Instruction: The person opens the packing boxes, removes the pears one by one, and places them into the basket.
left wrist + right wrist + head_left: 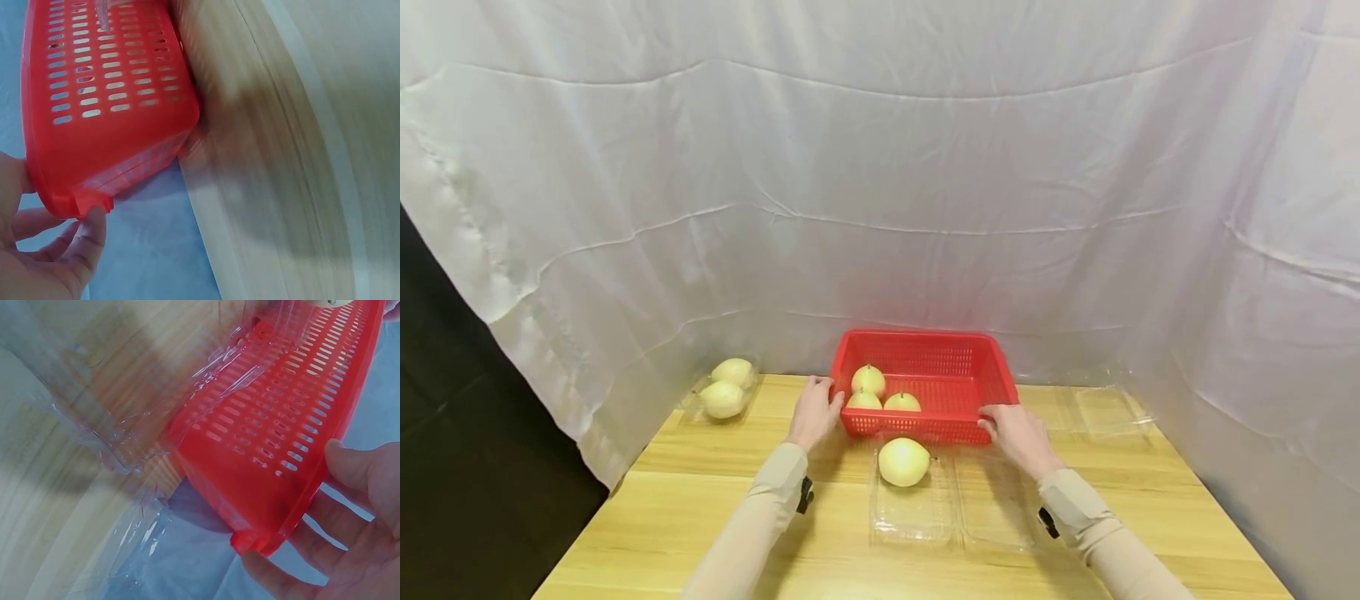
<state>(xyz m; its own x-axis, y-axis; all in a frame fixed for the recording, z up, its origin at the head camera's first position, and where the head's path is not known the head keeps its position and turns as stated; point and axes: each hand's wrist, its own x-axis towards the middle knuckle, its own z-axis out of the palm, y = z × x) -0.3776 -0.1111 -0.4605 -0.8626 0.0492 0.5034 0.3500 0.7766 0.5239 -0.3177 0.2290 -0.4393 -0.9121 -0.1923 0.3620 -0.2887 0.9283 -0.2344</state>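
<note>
Left grip point(815, 412) and right grip point(1021, 437) are pinching basket point(947, 417) at opposite ends, its long axis running left-right between them.

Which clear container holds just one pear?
The front container, on the near side of the red basket: one pear lies in it; the left container holds two, the right container shows none.

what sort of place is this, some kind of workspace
Probably a makeshift, screened-off work area, though the wider room is hidden. Pale cloth hangs behind and beside a wooden table, on which sit a red basket with yellow fruit in it and clear plastic boxes.
</note>
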